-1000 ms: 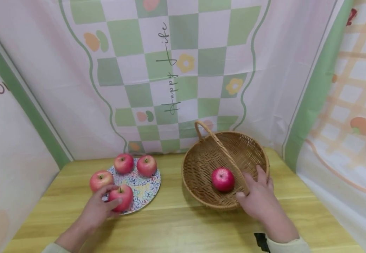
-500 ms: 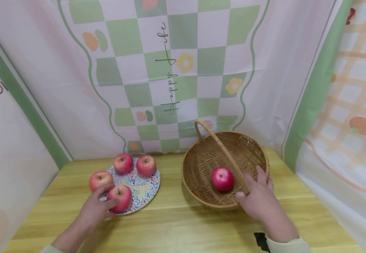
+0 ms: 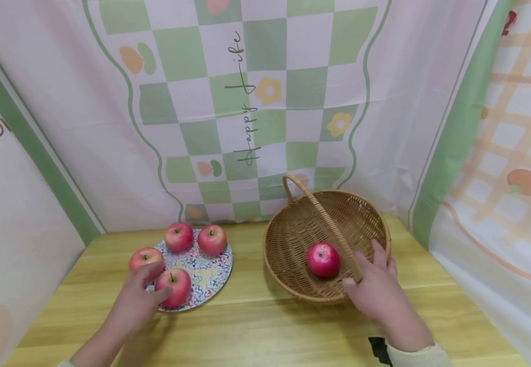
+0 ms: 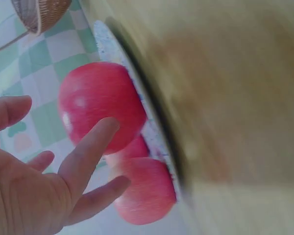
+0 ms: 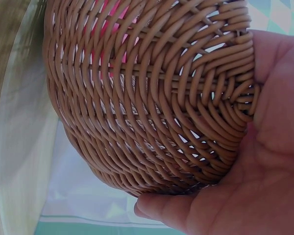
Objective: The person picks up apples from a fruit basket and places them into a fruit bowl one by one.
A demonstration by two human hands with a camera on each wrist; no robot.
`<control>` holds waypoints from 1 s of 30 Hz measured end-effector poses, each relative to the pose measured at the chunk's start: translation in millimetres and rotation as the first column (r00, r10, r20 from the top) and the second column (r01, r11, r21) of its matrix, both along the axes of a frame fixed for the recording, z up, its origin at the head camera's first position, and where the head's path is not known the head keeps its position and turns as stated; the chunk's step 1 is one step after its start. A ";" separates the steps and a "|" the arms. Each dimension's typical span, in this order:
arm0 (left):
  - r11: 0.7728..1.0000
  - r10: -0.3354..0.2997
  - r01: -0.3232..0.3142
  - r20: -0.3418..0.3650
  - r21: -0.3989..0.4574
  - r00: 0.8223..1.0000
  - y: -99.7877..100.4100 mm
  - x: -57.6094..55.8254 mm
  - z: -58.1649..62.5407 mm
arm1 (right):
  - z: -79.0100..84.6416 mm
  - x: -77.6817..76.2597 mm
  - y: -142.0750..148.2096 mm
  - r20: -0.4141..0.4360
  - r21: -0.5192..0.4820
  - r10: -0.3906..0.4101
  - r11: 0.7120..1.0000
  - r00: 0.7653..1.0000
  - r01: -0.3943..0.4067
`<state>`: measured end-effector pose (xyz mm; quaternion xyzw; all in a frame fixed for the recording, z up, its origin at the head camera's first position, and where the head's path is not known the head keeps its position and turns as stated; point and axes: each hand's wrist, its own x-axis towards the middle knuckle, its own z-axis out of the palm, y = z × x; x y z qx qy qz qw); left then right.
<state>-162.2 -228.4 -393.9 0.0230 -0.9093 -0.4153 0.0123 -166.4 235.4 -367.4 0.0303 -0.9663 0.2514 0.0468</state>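
Observation:
A round plate (image 3: 210, 270) with a speckled pattern bears several red apples. My left hand (image 3: 132, 298) is beside the front apple (image 3: 174, 288), its fingers spread and extended; the index finger overlaps the left apple (image 3: 145, 260) in the head view. Seen from the left wrist, the fingers (image 4: 90, 152) lie loosely alongside the nearest apple (image 4: 100, 103) without curling round it. A brown wicker basket (image 3: 283, 224) with an arched handle holds one red apple (image 3: 323, 260). My right hand (image 3: 377, 290) grips the basket's near right rim by the handle's foot, fingers reaching over the edge.
Two more apples, the back left one (image 3: 179, 237) and the back right one (image 3: 212, 240), sit on the plate. Plate and basket stand apart on a wooden table (image 3: 247, 326). Behind them hangs a green-and-white checked cloth (image 3: 265, 127).
The left hand has drawn slightly back to the left, its index finger coming away from the top of the front apple. The right hand and basket have stayed in place.

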 end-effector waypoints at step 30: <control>0.811 -0.577 0.504 -0.264 -0.297 0.773 187.8 -54.5 40.7 | 0.6 0.4 0.1 -0.001 0.003 0.009 1.000 1.000 -0.009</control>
